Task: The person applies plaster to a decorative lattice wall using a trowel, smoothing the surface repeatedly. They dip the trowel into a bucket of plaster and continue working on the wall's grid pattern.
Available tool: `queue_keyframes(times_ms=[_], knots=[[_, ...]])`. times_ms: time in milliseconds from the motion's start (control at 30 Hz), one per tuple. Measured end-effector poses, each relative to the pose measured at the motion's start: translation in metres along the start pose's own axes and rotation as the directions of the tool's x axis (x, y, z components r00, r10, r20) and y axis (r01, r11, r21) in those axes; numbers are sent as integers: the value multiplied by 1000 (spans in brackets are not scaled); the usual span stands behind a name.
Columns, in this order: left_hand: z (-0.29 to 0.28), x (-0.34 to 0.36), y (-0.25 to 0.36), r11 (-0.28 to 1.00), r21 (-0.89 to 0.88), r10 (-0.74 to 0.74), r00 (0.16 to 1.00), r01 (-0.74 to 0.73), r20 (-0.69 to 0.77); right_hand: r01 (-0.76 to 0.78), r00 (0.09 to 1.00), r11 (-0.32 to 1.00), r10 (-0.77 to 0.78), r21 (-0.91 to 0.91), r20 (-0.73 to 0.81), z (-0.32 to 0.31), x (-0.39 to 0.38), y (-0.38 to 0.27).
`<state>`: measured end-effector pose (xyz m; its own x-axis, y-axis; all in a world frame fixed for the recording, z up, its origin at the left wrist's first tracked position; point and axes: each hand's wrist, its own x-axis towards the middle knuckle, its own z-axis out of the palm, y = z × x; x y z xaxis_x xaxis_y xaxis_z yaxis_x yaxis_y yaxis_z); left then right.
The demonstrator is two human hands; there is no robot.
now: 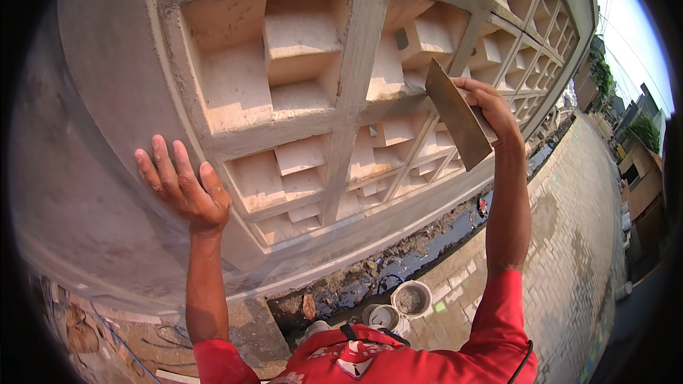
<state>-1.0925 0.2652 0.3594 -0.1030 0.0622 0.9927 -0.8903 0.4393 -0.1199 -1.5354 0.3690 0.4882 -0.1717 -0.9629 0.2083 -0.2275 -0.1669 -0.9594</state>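
Observation:
My left hand (pixel 188 188) is open with its fingers spread, at the smooth grey plaster (pixel 114 92) beside the left edge of the block screen. Whether its palm presses on the plaster or hovers just off it is hard to tell. My right hand (pixel 493 108) is closed round the back of a plastering trowel (pixel 457 117), whose handle the fingers mostly hide. The trowel's flat rectangular blade is brown and stands tilted near the screen. Pale hollow ventilation blocks (pixel 302 32) fill the wall's openings, with grey mortar bands (pixel 356 50) between them.
Below the wall runs an open drain (pixel 420 259) with dark water and rubble. Two buckets, one holding grey mix (pixel 411 299) and a smaller one (pixel 382 317), stand beside it near my feet. Brick paving (pixel 562 242) stretches right, with cables (pixel 117 341) on the ground at left.

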Motion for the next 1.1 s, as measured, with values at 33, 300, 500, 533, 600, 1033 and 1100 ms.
queue_keyframes(times_ms=[33,300,500,533,600,1033,1100], knots=[[0,-1,0,1000,0,0,1000,0,3,-1,1000,1000,1,-8,-20,2,0,1],[1,-2,2,1000,3,-15,1000,15,8,-3,1000,1000,3,6,26,16,-2,-1],[1,-2,1,1000,22,-7,1000,7,10,44,997,987,-53,154,56,33,-17,4],[2,-2,3,1000,13,-6,1000,6,13,83,995,969,-94,234,38,35,-26,7],[0,0,2,1000,18,3,1000,-3,17,135,985,895,-167,425,40,37,-38,26],[0,-1,1,1000,28,0,999,-1,34,392,895,904,-333,169,-296,136,-55,110],[-1,-2,0,999,33,-3,999,2,37,425,846,905,-403,-16,-348,149,-47,106]])
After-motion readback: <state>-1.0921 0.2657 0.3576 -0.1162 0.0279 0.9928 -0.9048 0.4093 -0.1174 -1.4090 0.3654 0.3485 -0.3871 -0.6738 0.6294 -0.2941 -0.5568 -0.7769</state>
